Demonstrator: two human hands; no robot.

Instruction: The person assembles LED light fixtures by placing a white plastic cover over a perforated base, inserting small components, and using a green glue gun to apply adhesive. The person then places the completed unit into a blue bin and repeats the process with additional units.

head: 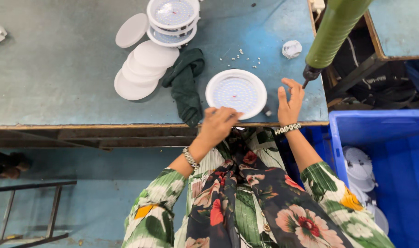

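A round white lamp housing (236, 92) with a dotted LED board inside lies near the front edge of the worn blue-green table (58, 78). My left hand (218, 123) rests at its near left rim, fingers on the edge. My right hand (290, 98) hovers just right of it, fingers spread and empty, close to the dark tip of a hanging green powered screwdriver (333, 32). Small white screws (246, 57) are scattered behind the housing.
A dark green cloth (185, 82) lies left of the housing. White round diffuser covers (143, 69) overlap beside it, with stacked LED housings (173, 20) behind. A crumpled white piece (291, 48) sits at the right. A blue crate (384, 151) holding white parts stands at my right.
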